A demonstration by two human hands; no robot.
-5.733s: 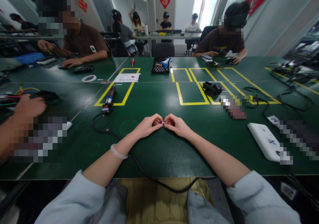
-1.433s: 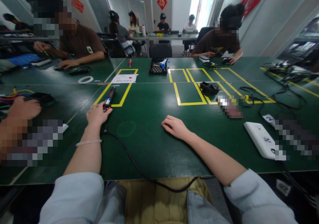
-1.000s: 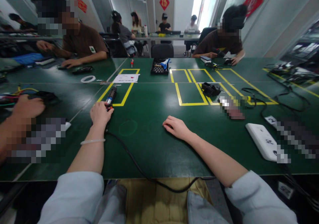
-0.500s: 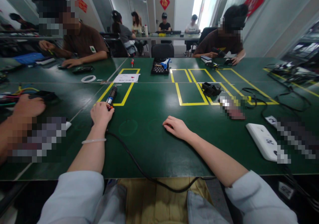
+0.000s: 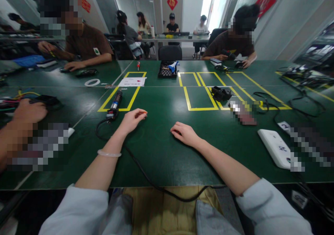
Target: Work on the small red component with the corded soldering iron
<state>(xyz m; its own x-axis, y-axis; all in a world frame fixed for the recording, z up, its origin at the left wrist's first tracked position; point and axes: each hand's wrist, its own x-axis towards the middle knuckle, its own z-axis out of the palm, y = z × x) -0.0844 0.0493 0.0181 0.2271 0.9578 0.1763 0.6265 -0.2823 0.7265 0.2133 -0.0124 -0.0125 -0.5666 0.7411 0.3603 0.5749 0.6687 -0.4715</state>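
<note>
My left hand hovers over or rests on the green table, just right of a cylindrical corded tool. Its fingers are curled together, with a small orange spot at the tips, perhaps a nail; I see no object in it. The black and silver tool has a blue band and lies untouched across the yellow tape outline, its black cord looping under my left forearm and over the table edge. Resting on the table at centre right, my right hand has its fingers loosely curled in, apparently around nothing.
A white power bank-like box lies at right, near a black bracket-like part and tangled cables. A black tray of small parts stands at the back. A co-worker's hand works at left; two people sit across.
My left hand has let go of the corded tool and moved right, leaving it lying on the table. My right hand stays where it was.
</note>
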